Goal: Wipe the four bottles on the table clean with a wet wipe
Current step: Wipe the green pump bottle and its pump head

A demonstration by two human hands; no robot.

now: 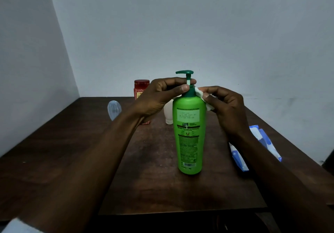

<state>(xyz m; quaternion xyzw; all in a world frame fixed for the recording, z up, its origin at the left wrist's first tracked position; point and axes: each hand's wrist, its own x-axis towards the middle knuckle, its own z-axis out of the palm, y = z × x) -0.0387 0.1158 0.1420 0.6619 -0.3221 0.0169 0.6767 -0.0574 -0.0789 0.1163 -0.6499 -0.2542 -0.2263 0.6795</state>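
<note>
While the green bottle [189,135] stands upright near the middle of the counter [153,187], both hands are at its top. Left hand [159,97]: thumb and fingers curled, pinching the neck just under the pump [184,72]. Right hand [226,106]: fingers curled round a white wipe [204,98], pressing it against the bottle's right shoulder. Behind, partly hidden by the left hand, stand a red bottle [141,86] and a white bottle [168,113], close together. A clear bottle [114,109] sits apart at the far left. A blue-and-white pack [267,142] lies near the right edge, partly behind the right forearm.
</note>
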